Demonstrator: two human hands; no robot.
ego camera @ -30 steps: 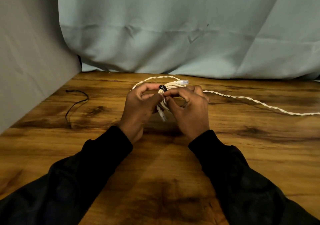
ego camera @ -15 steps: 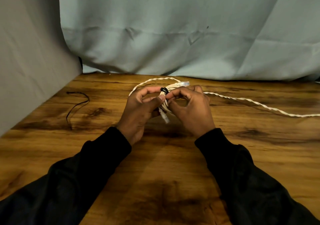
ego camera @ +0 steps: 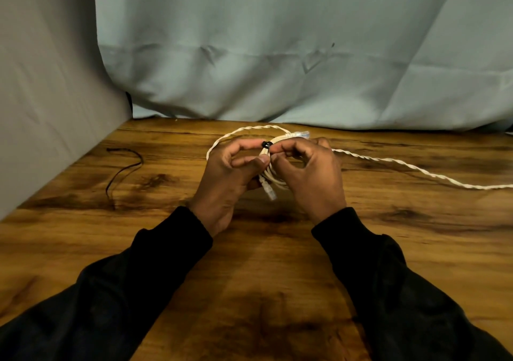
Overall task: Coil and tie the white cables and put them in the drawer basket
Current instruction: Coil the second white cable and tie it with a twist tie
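Note:
A coiled white cable (ego camera: 273, 176) is held just above the wooden table (ego camera: 249, 263) near its far middle. My left hand (ego camera: 227, 177) and my right hand (ego camera: 311, 174) both pinch the bundle from either side. A small black tie (ego camera: 266, 145) wraps the coil at the top, between my fingertips. One clear plug (ego camera: 271, 194) hangs down between my hands, another plug (ego camera: 301, 134) sticks out behind my right hand. A second white twisted cable (ego camera: 416, 169) lies loose and runs off to the right edge. No drawer basket is in view.
A thin black tie (ego camera: 122, 172) lies on the table at the left, near a grey wall panel (ego camera: 41, 110). A pale blue cloth (ego camera: 277, 55) hangs behind the table's far edge.
My hands have stayed on the coil, with small finger movements around the black tie. The view has shifted slightly, so everything sits a little lower in the frame.

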